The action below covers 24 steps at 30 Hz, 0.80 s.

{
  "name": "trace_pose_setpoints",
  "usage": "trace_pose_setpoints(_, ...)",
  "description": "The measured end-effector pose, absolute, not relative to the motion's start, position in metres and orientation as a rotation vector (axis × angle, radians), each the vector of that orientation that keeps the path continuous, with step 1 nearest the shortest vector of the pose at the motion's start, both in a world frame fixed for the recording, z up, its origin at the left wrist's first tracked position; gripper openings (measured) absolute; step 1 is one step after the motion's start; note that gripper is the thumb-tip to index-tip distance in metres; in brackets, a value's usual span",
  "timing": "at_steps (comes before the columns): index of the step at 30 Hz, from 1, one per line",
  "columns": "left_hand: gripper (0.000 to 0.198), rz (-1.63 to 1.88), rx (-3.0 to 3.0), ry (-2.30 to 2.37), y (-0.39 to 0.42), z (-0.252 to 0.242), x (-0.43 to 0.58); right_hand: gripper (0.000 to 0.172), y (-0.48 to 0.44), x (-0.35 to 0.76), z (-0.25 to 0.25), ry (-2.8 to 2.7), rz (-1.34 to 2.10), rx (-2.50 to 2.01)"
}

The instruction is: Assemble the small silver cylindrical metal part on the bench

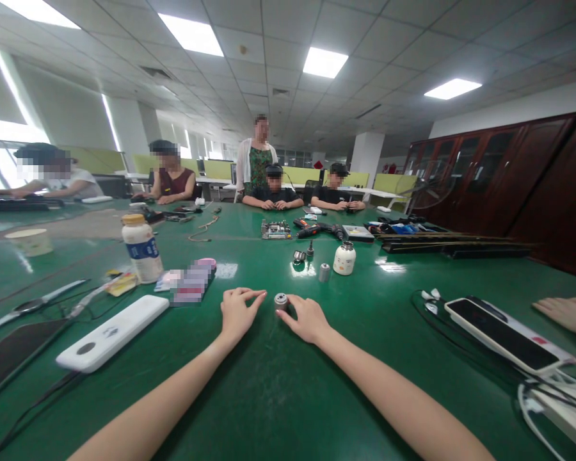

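Both my hands rest on the green table (278, 384) in front of me. My left hand (237, 312) lies with fingers curled and pinched together, its fingertips just left of a small grey metal cylinder (281, 301). My right hand (307, 317) touches that cylinder from the right, thumb and fingers closed against it. Further back stand a second small metal cylinder (324, 272), a small white jar (344, 258) and some dark small parts (299, 256).
A white bottle (141, 246), a white power bank (112, 333) and cables lie at the left. A phone (502, 333) and earphones lie at the right, near another person's hand (564, 314). A circuit board (276, 229) and a screwdriver (317, 230) sit mid-table. Several people sit at the far side.
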<state>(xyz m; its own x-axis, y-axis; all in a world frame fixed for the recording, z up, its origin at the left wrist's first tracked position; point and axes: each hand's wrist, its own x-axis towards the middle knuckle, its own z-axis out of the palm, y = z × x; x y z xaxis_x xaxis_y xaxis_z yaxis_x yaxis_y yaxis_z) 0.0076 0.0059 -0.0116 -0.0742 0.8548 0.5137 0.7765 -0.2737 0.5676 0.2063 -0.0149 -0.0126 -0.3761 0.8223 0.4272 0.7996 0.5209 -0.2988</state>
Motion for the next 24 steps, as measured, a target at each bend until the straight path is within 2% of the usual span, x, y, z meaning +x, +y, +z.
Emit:
trace_pose_setpoints(5,0.021,1.618,2.288,1.385,0.005,-0.012,0.011,0.039,-0.014,0.207,-0.013,-2.288,0.073,-1.236)
trace_pose_setpoints(24,0.023,1.487,2.226,1.218,-0.006,-0.010,0.023,0.037,-0.013,0.208,-0.014,-2.340,0.067,-1.177)
